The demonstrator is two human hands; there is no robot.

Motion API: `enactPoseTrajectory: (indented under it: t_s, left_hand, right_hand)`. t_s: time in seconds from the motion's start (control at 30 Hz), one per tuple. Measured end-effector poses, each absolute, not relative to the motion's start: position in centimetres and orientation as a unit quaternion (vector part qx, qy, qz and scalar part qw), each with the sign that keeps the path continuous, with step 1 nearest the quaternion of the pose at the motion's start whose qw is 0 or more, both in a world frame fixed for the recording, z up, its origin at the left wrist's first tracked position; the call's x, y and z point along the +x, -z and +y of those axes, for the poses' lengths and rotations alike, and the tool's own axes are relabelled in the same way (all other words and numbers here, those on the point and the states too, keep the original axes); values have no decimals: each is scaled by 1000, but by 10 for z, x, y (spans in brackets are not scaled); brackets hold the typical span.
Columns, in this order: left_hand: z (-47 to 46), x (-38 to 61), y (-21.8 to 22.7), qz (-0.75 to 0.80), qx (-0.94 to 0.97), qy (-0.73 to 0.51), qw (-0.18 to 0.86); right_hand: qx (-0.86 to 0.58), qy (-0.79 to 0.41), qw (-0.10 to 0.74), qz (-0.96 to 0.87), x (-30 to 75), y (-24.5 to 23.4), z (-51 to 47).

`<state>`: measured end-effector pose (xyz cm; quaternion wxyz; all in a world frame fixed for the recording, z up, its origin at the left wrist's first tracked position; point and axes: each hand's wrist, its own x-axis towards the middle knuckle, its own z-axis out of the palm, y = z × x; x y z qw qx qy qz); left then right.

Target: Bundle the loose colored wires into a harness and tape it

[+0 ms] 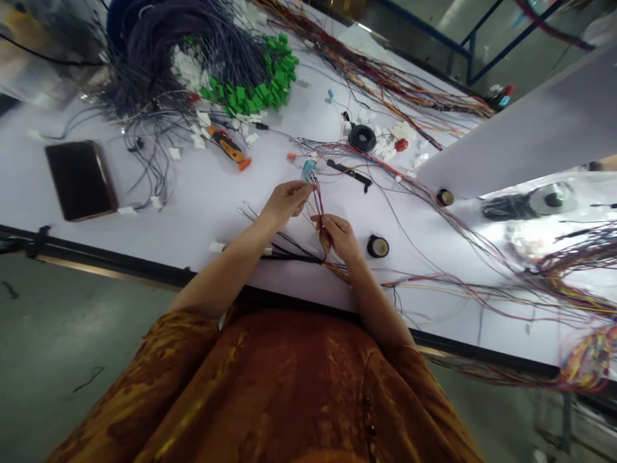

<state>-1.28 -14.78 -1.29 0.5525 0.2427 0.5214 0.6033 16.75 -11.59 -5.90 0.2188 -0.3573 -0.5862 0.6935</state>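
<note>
Red wires (317,199) run up to a light-blue connector (309,170) near the middle of the white table. Just below that connector, my left hand (288,202) pinches the wires with its fingertips. My right hand (338,235) is closed on the same wires lower down, thumb and forefinger together. Below my hands the wires join a black-sleeved wire harness (294,256) that lies along the near table edge. Loose wire ends with metal terminals (249,212) lie left of my left hand. A roll of black tape (378,246) stands right of my right hand.
Green connectors (250,90) on dark wires are heaped at the back left. An orange-handled tool (229,146), a phone-like dark slab (81,180) and a black strip tool (349,173) lie about. A white panel (520,122) rises at right. Long wire bundles (385,83) cross the back.
</note>
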Motion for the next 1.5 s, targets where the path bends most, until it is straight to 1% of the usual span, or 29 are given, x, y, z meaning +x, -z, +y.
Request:
enactPoseTrajectory:
  t_s: [0.23,0.47,0.83,1.0,1.23,1.43,1.5]
  left_hand:
    - [-147,-14,15,511,238,-594,574]
    - [-147,-20,14,503,214,-597,587]
    - [-150,-24,9,483,234,-613,579]
    - [-150,-24,12,496,254,-617,556]
    - [-150,-24,12,525,296,-613,511]
    - [-152,-24,14,539,310,-650,437]
    - [-156,-25,14,525,315,-660,435]
  right_hand:
    - [-332,-699,219,-594,163,56,-117]
    - [-326,-695,192,-611,159,45,-115]
    - [-295,-739,180,-579,160,52,-111]
    - [-301,-716,170,-607,157,40,-111]
    - [-322,-658,237,-638,134,13,-95]
    - [-303,-712,224,-593,112,7,-82]
    - [-302,-716,234,-584,111,10,-82]
